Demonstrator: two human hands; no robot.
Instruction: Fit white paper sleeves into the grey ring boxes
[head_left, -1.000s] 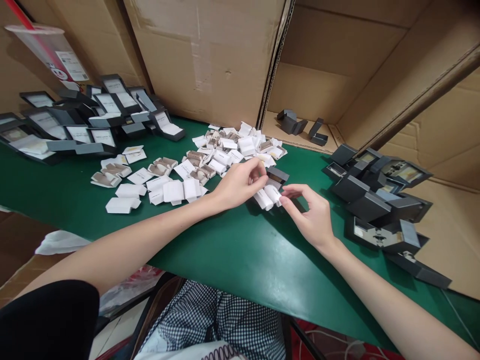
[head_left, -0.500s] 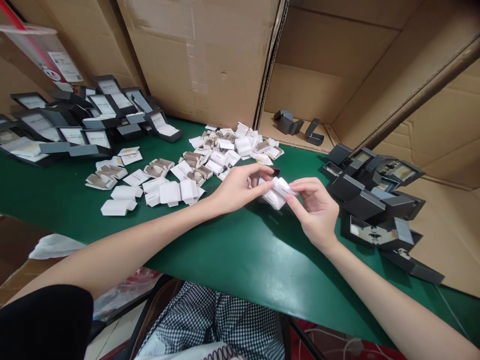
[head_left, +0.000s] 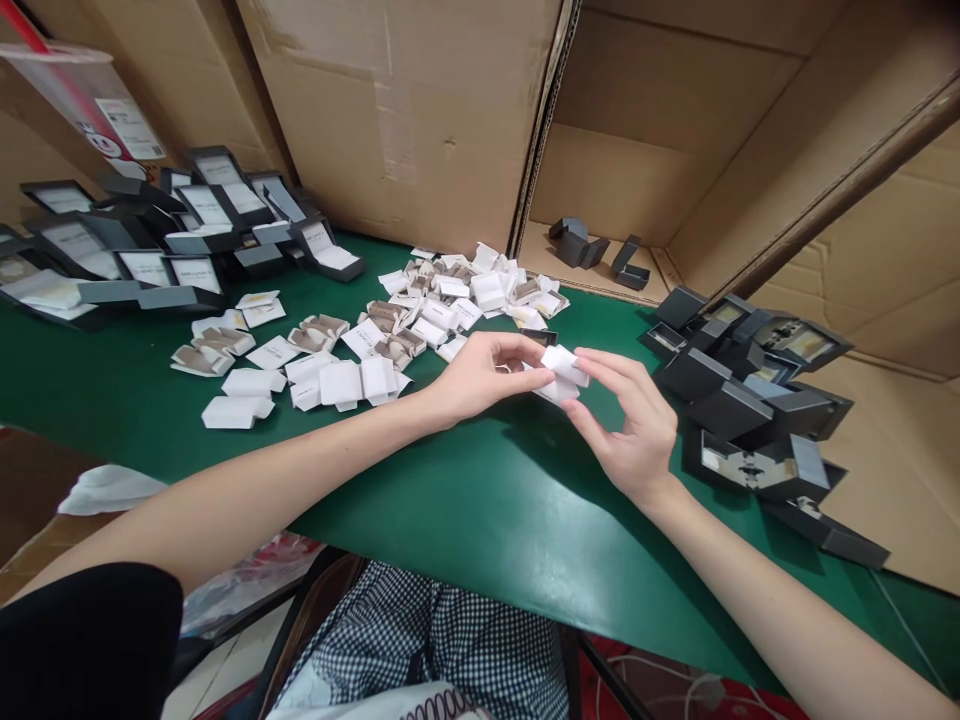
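A small white folded card insert (head_left: 564, 364) is held between my two hands above the green table. My left hand (head_left: 484, 378) pinches its left end between thumb and fingers. With fingertips at its right edge, my right hand (head_left: 630, 420) also grips it, thumb just below. Part of a small black box (head_left: 541, 337) shows behind the left fingers; whether that hand holds it too is hidden. Left of and beyond my left hand lie many similar white inserts (head_left: 341, 384), some with their grey-brown inner side up.
Open black boxes with white linings (head_left: 202, 215) are heaped at the left. More black boxes (head_left: 750, 380) are piled at the right. A large cardboard carton (head_left: 600, 180) stands open behind, with a few black boxes (head_left: 574, 245) inside. A plastic cup (head_left: 82, 100) is at far left.
The white insert has turned slightly between my fingers, its upper flap now raised. My right fingers have straightened and shifted a little to the left; the piles have not moved.
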